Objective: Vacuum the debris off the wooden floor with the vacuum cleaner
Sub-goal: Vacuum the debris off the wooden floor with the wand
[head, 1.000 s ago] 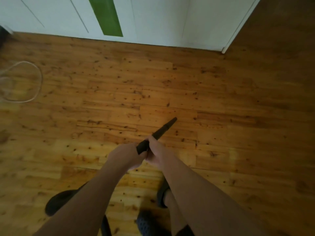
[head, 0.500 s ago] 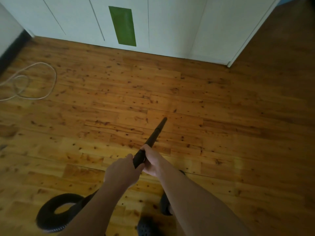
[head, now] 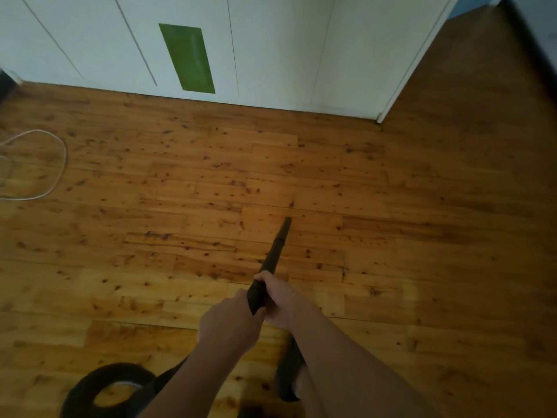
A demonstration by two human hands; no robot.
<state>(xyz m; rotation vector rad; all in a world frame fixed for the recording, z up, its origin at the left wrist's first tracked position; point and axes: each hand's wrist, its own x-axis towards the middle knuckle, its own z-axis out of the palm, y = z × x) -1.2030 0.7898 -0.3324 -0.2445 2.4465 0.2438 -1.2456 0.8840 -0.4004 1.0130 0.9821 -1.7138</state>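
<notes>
A black vacuum nozzle (head: 275, 251) points forward and down, its narrow tip close to the knotty wooden floor (head: 391, 236) near the middle of the view. My left hand (head: 229, 324) grips the rear of the tube. My right hand (head: 278, 297) wraps the tube just ahead of it. The black ribbed hose (head: 99, 384) curls in a loop on the floor at the lower left. The floor is speckled with dark knots, and I cannot tell debris from knots.
White cabinet doors (head: 271, 49) with a green panel (head: 187, 57) close off the far side. A white cable (head: 57, 170) loops on the floor at the left. My dark slipper (head: 289, 375) stands under my right arm. A white corner post (head: 381, 117) ends the cabinet at the right.
The nozzle has swung from pointing right-forward to pointing more straight ahead, and its tip sits farther out. The hose loop has come into view at the lower left.
</notes>
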